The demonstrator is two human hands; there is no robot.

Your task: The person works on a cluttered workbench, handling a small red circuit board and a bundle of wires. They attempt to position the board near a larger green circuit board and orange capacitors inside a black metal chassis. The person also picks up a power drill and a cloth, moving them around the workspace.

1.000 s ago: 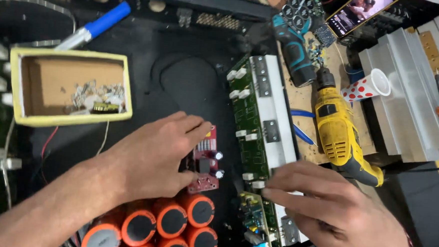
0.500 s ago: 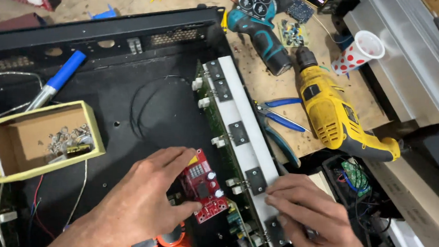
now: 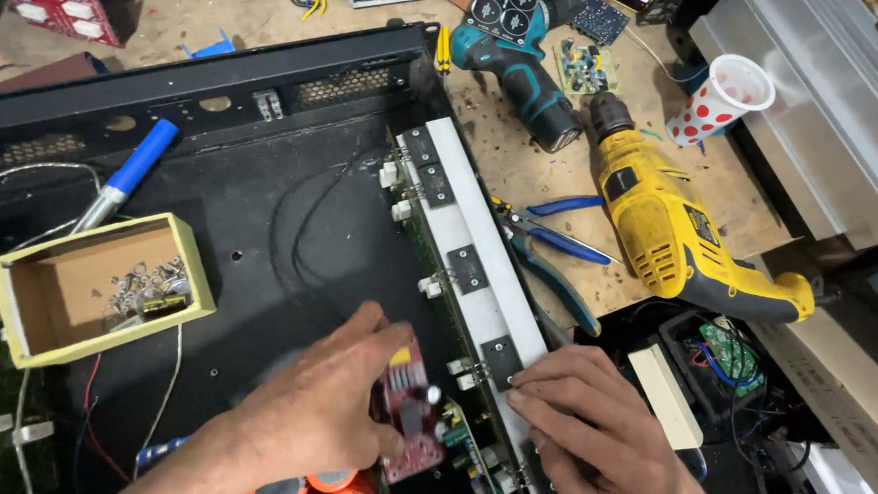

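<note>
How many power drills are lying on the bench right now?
2: a teal drill near the chassis's top right corner, and a yellow drill to its right, beside the blue-handled pliers. None seem hidden.

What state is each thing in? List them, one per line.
Left hand: fingers on the small red circuit board.
Right hand: pressing the white heatsink bar.
Black chassis: open, lid off.
Yellow box: open, holding small metal parts.
Yellow drill: lying idle.
Dotted paper cup: tilted.
</note>
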